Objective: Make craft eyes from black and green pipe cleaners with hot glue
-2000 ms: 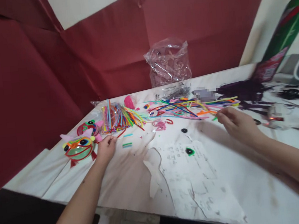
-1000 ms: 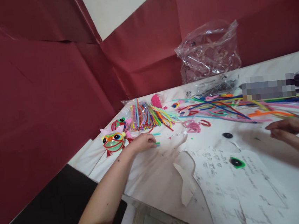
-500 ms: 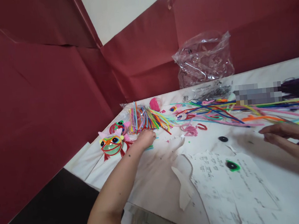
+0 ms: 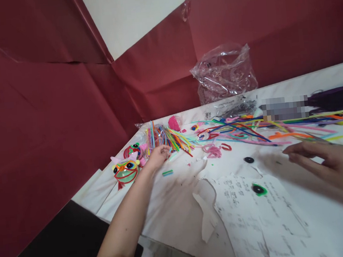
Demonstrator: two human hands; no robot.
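Observation:
My left hand (image 4: 159,155) is at the front edge of a fanned bundle of coloured pipe cleaners (image 4: 177,140). Its fingers are loosely bent and a little apart, with nothing visible in them. Just below it lie short blue and green cut pieces (image 4: 167,173). To its left sit a round animal mask ornament (image 4: 126,172) with pink ears and, behind that, a second similar one (image 4: 133,150). Over the table at the right, my right hand (image 4: 323,160) hovers with thumb and forefinger stretched forward, no object showing between them. A black disc (image 4: 249,160) lies to its left.
Long loose pipe cleaners (image 4: 244,131) spread along the back. A clear plastic bag (image 4: 225,75) leans on the red wall covering. Pink loops (image 4: 213,150), a green-edged eye piece (image 4: 259,189), a written sheet (image 4: 243,218) and dark purple strands (image 4: 338,100) are on the white table.
My left hand has lifted back from the short blue and green pieces, which now show more fully, and its fingers have loosened. My right hand keeps its pose. The view has shifted slightly.

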